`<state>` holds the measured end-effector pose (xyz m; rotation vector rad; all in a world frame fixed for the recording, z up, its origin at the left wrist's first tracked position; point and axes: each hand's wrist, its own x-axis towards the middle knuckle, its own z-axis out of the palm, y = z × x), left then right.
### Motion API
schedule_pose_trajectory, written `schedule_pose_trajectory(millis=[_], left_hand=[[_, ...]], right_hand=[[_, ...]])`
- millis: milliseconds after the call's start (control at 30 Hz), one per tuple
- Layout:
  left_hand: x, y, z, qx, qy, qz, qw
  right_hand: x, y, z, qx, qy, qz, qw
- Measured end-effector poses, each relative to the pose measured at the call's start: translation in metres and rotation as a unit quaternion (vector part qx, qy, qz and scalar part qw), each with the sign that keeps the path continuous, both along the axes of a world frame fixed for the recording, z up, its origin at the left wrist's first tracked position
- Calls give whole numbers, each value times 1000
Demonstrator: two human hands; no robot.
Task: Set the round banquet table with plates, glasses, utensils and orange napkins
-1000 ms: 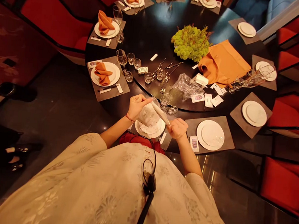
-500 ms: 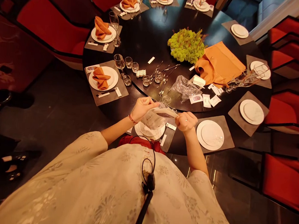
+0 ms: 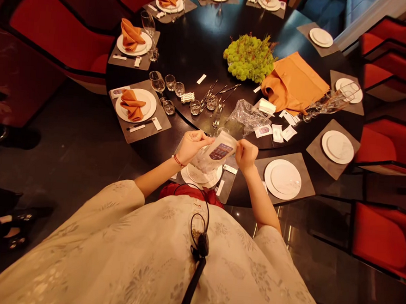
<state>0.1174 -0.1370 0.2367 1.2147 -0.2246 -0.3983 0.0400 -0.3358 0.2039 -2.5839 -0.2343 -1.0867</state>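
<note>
My left hand [image 3: 192, 146] is closed in a pinch at the edge of a clear plastic bag [image 3: 202, 160] that hangs over a plate. Closed as well, my right hand [image 3: 246, 154] grips the right end of a flat white packet [image 3: 222, 146] with a dark purple printed panel. The packet spans the gap between my hands, its left edge close to my left fingers; whether they touch it too is unclear. Below lies a white plate [image 3: 194, 181], with chopsticks [image 3: 219, 183] to its right on the placemat.
On the round black table [image 3: 197, 36] are small glasses [image 3: 195, 107], loose chopsticks [image 3: 218, 116], crumpled plastic wrap [image 3: 244, 117], white packets [image 3: 277, 133], orange napkins [image 3: 298, 80], wine glasses [image 3: 335, 101] lying down and a green centrepiece [image 3: 249, 58]. Red chairs [image 3: 381, 234] surround it.
The white packet has tilted up, so its printed face shows more fully. My right hand has moved left and slightly up, closer to my left hand. The view has shifted slightly.
</note>
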Motion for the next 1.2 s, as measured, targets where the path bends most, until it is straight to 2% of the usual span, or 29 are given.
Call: schedule_pose_trajectory(millis=[67,233,367,500,600,667,700,800,867,967,1033,1100,1200], left_hand=[[0,-1,1,-6,3,9,1000],[1,-2,1,-18,5,30,999],[3,0,-2,-15,-16,56,998],[7,2,-7,18,-78,79,994],[11,4,-6,55,-129,108,984],[17,4,-3,54,-154,144,976],[20,3,1,46,-163,159,973],[36,-2,15,23,-185,175,967],[51,-7,26,19,-201,168,965],[82,-25,39,18,-229,146,962],[107,-47,46,9,-245,147,958],[134,-74,50,-1,-265,155,952],[172,-109,53,-5,-321,148,935]], right_hand=[[1,7,-3,-8,40,3,999],[-4,27,-7,-88,89,95,988],[-7,38,-3,-79,99,47,991],[-10,57,-8,-75,131,78,985],[-6,66,-10,9,119,15,993],[3,69,-4,73,114,-30,990],[9,71,1,91,125,-31,987],[34,78,21,92,177,13,980],[55,81,34,77,183,13,980],[92,71,49,58,165,-16,984],[119,53,58,57,150,-33,986],[147,27,65,62,139,-49,987],[191,-25,71,87,120,-72,986]])
